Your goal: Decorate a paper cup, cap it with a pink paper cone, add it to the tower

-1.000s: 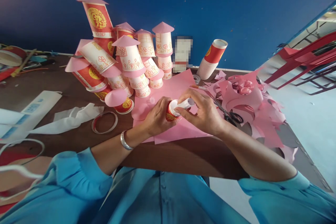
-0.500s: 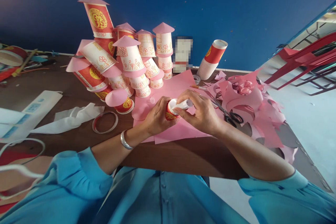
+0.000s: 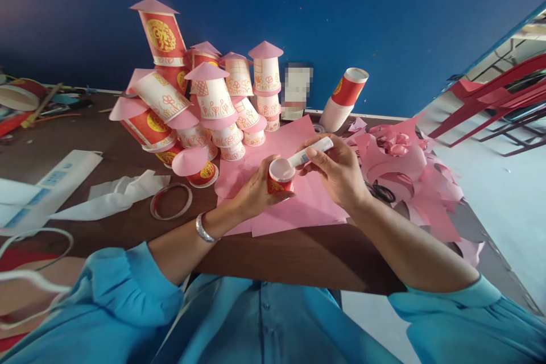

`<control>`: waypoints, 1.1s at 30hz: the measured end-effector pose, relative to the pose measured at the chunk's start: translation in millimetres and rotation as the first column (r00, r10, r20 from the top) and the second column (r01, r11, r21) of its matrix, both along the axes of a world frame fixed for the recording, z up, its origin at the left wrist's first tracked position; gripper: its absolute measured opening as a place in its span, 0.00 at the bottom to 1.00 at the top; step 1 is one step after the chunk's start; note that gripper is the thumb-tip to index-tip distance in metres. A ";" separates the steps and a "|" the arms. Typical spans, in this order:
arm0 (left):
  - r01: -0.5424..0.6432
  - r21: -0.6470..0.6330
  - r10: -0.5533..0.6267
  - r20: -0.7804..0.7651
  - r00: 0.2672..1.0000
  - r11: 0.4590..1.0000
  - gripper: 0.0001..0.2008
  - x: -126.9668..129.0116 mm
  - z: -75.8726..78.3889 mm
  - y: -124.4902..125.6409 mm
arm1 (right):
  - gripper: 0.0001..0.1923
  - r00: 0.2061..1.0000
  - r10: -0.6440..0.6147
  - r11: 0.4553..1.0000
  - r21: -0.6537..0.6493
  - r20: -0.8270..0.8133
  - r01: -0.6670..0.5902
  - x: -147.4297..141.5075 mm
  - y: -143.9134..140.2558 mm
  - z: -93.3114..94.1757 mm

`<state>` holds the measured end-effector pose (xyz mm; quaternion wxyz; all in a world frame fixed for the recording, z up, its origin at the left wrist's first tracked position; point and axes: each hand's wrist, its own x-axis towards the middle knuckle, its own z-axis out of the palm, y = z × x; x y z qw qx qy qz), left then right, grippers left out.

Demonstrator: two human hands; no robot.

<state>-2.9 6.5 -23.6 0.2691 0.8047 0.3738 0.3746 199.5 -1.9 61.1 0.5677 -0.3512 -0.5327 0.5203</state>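
My left hand (image 3: pixel 257 186) is wrapped round a red and white paper cup (image 3: pixel 281 182), its pale round end facing up. My right hand (image 3: pixel 336 168) grips a white glue stick (image 3: pixel 313 151) with a blue label. The stick slants down to the left, and its lower end is at the cup's rim; whether it touches is unclear. Pink paper sheets (image 3: pixel 315 210) lie beneath both hands. Left of them, a red cup (image 3: pixel 207 175) with a pink paper cone (image 3: pixel 190 160) leans on the table beside a roll of tape (image 3: pixel 171 201).
Stacked cups with pink cone roofs (image 3: pixel 209 94) stand at the back left. A stack of paper cups (image 3: pixel 343 99) leans behind my hands. Scissors (image 3: pixel 384 192) lie among pink paper scraps (image 3: pixel 426 185) to the right. A crumpled white strip (image 3: pixel 115 196) lies on the left.
My right hand has moved right and slightly up with the glue stick, which is now held at the cup's edge rather than over its end. The cup's round end shows more fully.
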 end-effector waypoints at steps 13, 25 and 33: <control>-0.186 0.444 0.094 0.220 0.971 0.877 0.31 -5.7 43.5 -13.7 | 0.15 0.982 0.180 0.984 0.029 -0.052 -0.178 -11.1 -14.1 -6.8; -0.135 0.513 0.032 0.205 0.978 0.848 0.11 -11.5 59.1 -20.2 | 0.21 0.967 0.107 0.991 0.055 0.231 -0.123 0.2 -10.9 -2.4; -0.126 0.422 0.017 0.253 0.967 0.898 0.09 -13.5 54.8 -18.0 | 0.16 0.958 0.017 0.970 0.229 0.287 -0.086 2.8 -7.8 2.5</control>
